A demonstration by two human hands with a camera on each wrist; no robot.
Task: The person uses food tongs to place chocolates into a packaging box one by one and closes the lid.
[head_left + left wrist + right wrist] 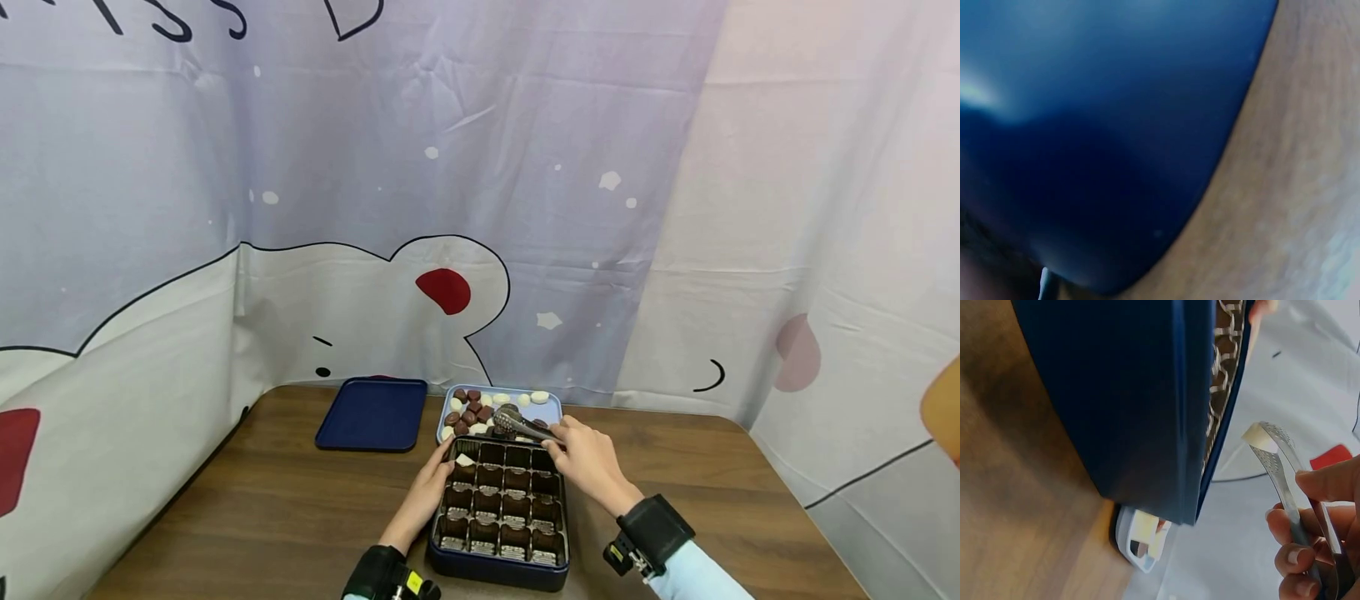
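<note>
A deep navy box (498, 575) with a dark, gridded chocolate insert stands at the table's front. One white chocolate (464, 459) sits in its far left compartment; the other visible compartments hold none. My left hand (422, 498) rests against the box's far left side, fingers fairly straight along the rim. With my right hand (592, 458) I grip metal tongs (517, 423), their head over the far side of the box, near the light-blue tray (556, 408). In the right wrist view, a cream-white chocolate (1257, 437) is pinched between the tong tips. The left wrist view shows mostly the box wall.
The tray behind the box holds several brown and white chocolates (472, 407). A flat navy lid (372, 415) lies to its left on the wooden table (300, 500). Printed curtains (360, 317) hang around the table's back and sides.
</note>
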